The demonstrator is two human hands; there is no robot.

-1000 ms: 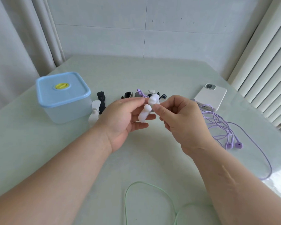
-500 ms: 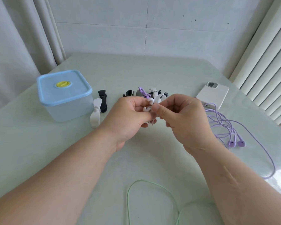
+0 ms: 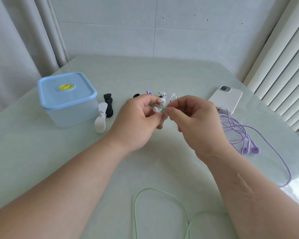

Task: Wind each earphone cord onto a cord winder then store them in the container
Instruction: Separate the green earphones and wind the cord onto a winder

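My left hand [image 3: 138, 121] grips a white cord winder [image 3: 160, 107] above the middle of the table. My right hand [image 3: 195, 121] pinches the plug end of a pale green earphone cord [image 3: 160, 194] and holds it against the winder. The rest of the green cord loops over the near table edge. A purple earphone cord [image 3: 238, 131] lies tangled at the right, its two earbuds side by side. The container [image 3: 67, 99], pale blue with a blue lid shut on it, stands at the left.
A spare white winder [image 3: 100, 119] and a black one [image 3: 108, 105] lie beside the container. More winders, partly hidden behind my hands, lie at the middle back. A white phone [image 3: 229, 99] lies at the right. Curtains hang left, blinds right.
The green cord's plug end has come up against the white winder between my fingers. Both hands stay together above the table's middle.
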